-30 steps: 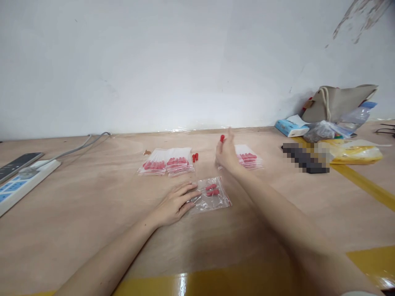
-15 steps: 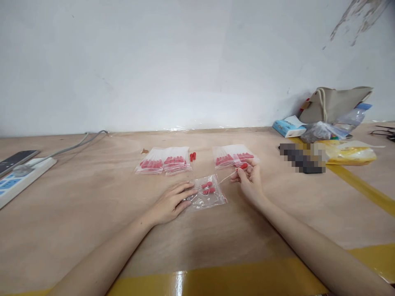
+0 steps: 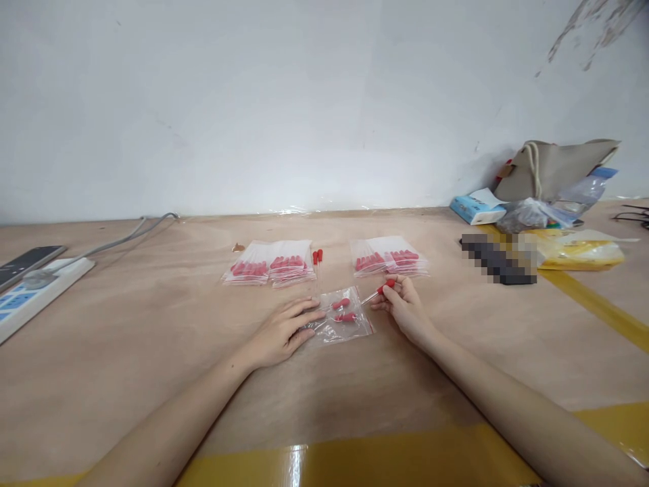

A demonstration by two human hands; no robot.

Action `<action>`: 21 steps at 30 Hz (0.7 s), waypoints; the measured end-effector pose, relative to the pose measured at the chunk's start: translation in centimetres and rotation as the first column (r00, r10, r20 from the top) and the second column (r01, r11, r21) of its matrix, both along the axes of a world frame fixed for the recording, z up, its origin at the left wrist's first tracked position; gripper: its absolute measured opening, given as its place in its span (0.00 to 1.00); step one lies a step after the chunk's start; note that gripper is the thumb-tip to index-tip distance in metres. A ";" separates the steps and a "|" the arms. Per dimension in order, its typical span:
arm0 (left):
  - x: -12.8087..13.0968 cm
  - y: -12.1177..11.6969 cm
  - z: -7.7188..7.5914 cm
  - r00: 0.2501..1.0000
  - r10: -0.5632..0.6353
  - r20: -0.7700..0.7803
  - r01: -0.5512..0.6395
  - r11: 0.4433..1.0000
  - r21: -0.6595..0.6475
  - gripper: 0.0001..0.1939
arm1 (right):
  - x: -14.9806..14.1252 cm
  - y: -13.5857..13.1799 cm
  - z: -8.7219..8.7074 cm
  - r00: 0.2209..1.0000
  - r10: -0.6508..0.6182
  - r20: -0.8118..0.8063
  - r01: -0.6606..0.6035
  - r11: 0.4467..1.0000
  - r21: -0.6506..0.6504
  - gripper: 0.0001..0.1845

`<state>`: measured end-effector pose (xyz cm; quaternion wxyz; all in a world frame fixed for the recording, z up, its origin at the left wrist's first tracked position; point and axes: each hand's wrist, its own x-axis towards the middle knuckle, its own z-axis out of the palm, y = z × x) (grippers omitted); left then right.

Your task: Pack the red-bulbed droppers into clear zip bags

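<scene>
A clear zip bag (image 3: 349, 332) lies flat on the table with two red-bulbed droppers (image 3: 345, 317) inside. My left hand (image 3: 284, 331) rests on the bag's left end, fingers spread and pressing it down. In a pinch, my right hand (image 3: 405, 308) holds another dropper (image 3: 386, 287) by its red bulb. Its thin clear stem points left and down, the tip at the bag's right, open-looking edge; whether it is inside I cannot tell. Just beyond the bag, two loose droppers (image 3: 318, 256) lie side by side.
Stacks of filled bags lie behind, at left (image 3: 268, 264) and right (image 3: 388, 256). A power strip (image 3: 45, 291) and a phone (image 3: 30, 265) are far left. Right are a tissue pack (image 3: 476, 207), a blurred dark object (image 3: 497, 260), a yellow packet (image 3: 578, 250) and a beige bag (image 3: 562, 169).
My right hand has moved left and slightly down, bringing the dropper's stem to the bag's edge. The droppers inside the bag have shifted a little. My left hand has stayed in place.
</scene>
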<state>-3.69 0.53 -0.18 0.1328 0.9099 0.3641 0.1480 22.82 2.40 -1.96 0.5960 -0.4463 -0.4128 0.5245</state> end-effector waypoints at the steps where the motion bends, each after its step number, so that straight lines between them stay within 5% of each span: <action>1: 0.0 0.0 0.0 1.000 -0.001 0.004 0.001 1.000 0.000 0.19 | 0.0 -0.1 0.0 1.000 0.008 0.004 -0.008 1.000 -0.001 0.20; 6: 0.0 0.0 0.0 1.000 -0.006 0.018 0.006 1.000 0.010 0.18 | -0.1 -0.2 0.0 1.000 -0.002 -0.015 0.002 1.000 0.001 0.20; 9: 0.0 0.0 0.0 1.000 -0.008 0.016 0.008 1.000 0.015 0.18 | 0.0 -0.3 -0.2 0.990 0.087 0.112 -0.084 0.996 -0.030 0.19; 12: 0.1 0.0 0.0 1.000 -0.006 0.010 0.006 1.000 0.015 0.19 | 0.4 -0.2 -0.5 0.894 0.182 0.410 -0.199 0.980 0.000 0.14; 15: 0.1 -0.1 0.1 1.000 -0.002 0.001 0.002 1.000 0.011 0.19 | 0.7 -0.1 -0.7 0.743 0.131 0.656 -0.249 0.965 0.089 0.10; 18: 0.1 -0.1 0.2 1.000 -0.004 0.008 0.003 1.000 0.016 0.19 | 0.4 0.0 -0.7 0.682 0.083 0.727 -0.253 0.959 0.128 0.09; 21: 0.2 -0.1 0.4 1.000 -0.003 0.012 0.003 1.000 0.011 0.19 | -0.2 0.0 -0.7 0.730 0.177 0.660 -0.297 0.952 0.073 0.11</action>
